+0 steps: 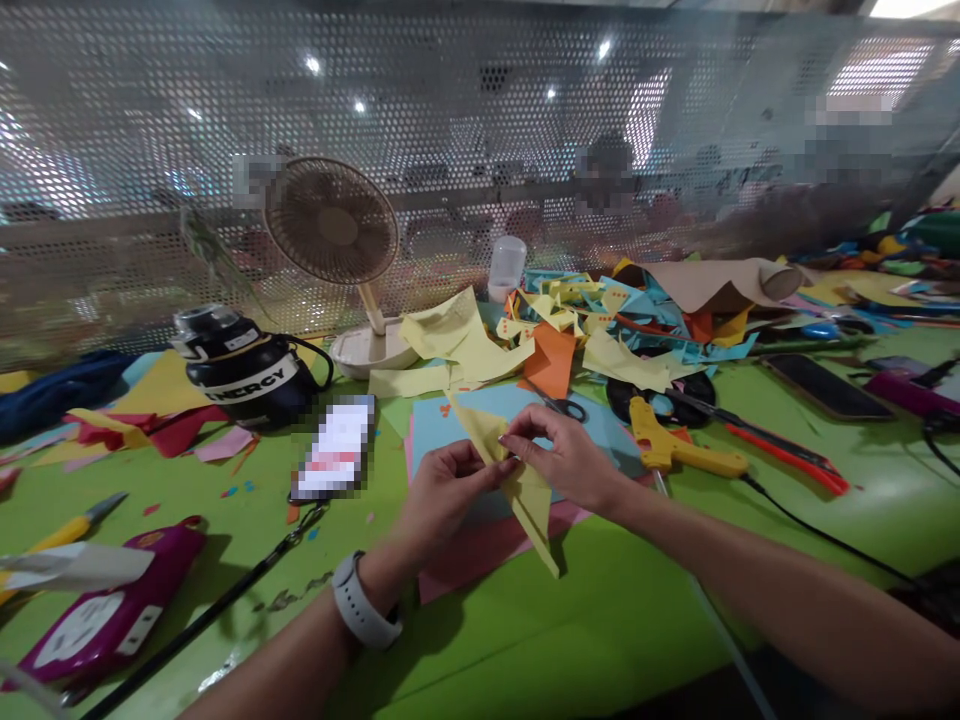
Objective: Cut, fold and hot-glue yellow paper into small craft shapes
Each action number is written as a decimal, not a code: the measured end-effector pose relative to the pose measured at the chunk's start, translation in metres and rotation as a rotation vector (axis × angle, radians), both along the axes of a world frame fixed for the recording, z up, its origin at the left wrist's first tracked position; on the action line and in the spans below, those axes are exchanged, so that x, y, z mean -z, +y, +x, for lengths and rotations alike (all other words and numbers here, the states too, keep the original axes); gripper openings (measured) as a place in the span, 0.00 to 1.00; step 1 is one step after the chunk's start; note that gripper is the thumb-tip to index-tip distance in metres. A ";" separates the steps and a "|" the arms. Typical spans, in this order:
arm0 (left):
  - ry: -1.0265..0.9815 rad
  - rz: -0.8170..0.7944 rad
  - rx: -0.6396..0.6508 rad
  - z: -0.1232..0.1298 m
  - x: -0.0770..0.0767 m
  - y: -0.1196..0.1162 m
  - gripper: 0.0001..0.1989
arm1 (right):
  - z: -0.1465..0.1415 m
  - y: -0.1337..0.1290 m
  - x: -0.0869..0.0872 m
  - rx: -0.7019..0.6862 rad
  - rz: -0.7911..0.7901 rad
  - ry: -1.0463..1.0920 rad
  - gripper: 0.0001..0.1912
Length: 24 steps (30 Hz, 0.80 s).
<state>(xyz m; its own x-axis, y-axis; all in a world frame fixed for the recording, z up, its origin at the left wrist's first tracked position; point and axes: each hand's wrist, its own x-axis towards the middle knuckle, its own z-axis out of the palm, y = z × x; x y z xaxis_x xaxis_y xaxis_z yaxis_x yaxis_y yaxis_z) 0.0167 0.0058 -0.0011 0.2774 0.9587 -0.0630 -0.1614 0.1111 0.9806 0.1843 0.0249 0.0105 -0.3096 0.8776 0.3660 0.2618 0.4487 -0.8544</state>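
Observation:
A folded piece of yellow paper (531,500) is held up between my two hands, its long point slanting down to the right. My left hand (450,485) pinches its left edge between thumb and fingers. My right hand (566,455) has its fingertips closed on the paper's middle, close to the left thumb. Beneath the hands lie sheets of light blue paper (435,425) and pink paper (457,570). A pair of scissors (568,408) rests on the stack just beyond my right hand, its blades partly hidden.
To the right lie a yellow glue gun (682,450) with its cord, a red-and-black tool (787,458) and a dark phone (829,387). A desk fan (334,222), black bottle (251,370) and lit phone (335,447) stand or lie left. Paper scraps (480,345) pile up behind.

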 end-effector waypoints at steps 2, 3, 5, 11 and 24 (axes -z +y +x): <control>0.004 -0.016 -0.016 0.001 0.000 0.000 0.12 | -0.001 0.000 0.001 0.013 -0.003 0.021 0.05; 0.001 -0.028 -0.021 0.002 0.000 0.000 0.12 | -0.001 0.000 0.001 0.012 -0.021 0.042 0.06; -0.016 -0.052 -0.025 0.002 -0.001 0.000 0.13 | -0.001 0.000 0.003 -0.005 -0.082 0.091 0.11; -0.039 -0.087 -0.035 0.003 -0.002 0.000 0.13 | -0.002 0.000 0.001 -0.020 -0.191 0.171 0.19; -0.030 -0.079 -0.042 0.002 0.003 0.001 0.11 | -0.001 0.000 -0.001 0.021 -0.160 0.145 0.16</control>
<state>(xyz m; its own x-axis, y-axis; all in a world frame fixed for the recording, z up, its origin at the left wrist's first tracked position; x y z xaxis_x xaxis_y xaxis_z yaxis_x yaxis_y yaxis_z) 0.0190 0.0068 -0.0037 0.2398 0.9620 -0.1308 -0.1972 0.1802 0.9637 0.1829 0.0244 0.0114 -0.2452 0.9337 0.2608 0.1383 0.3000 -0.9439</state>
